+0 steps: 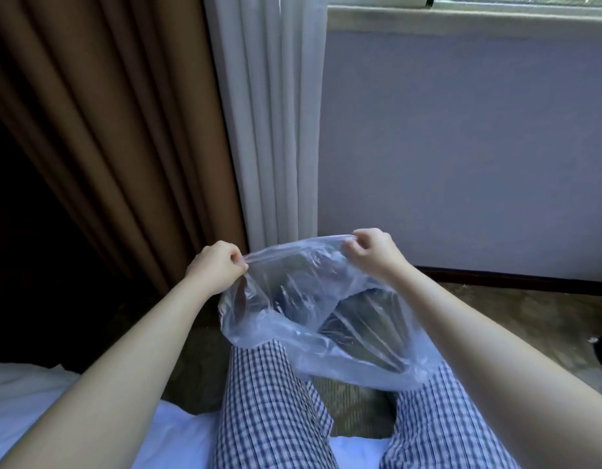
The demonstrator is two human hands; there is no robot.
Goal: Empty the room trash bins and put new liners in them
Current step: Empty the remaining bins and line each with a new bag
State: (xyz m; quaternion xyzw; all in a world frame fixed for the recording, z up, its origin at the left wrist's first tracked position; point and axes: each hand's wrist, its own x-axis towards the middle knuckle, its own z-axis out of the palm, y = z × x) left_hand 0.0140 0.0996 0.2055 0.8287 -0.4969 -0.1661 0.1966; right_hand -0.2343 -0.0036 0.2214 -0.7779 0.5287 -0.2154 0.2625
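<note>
We see two bare hands holding a clear plastic liner (pixel 293 333) open in the air, above knees in blue-and-white checked trousers (pixel 269 401). The left hand (pixel 215 265) pinches the liner's rim at its left end, the fingers (pixel 237 260) curled tight on the film. The right hand (pixel 374 253) grips the rim at the other end in the same way. The top edge runs taut between them and the rest sags down over the right knee. A dark shape shows through the plastic, and we cannot tell what it is. Behind the hands a brown curtain (pixel 106 130) hangs beside a white sheer curtain (pixel 272 113). To the right stands a pale wall (pixel 462 147) under a window (pixel 496 0). White bedding (pixel 29 401) lies at lower left, and patterned carpet (pixel 513 316) covers the floor.
</note>
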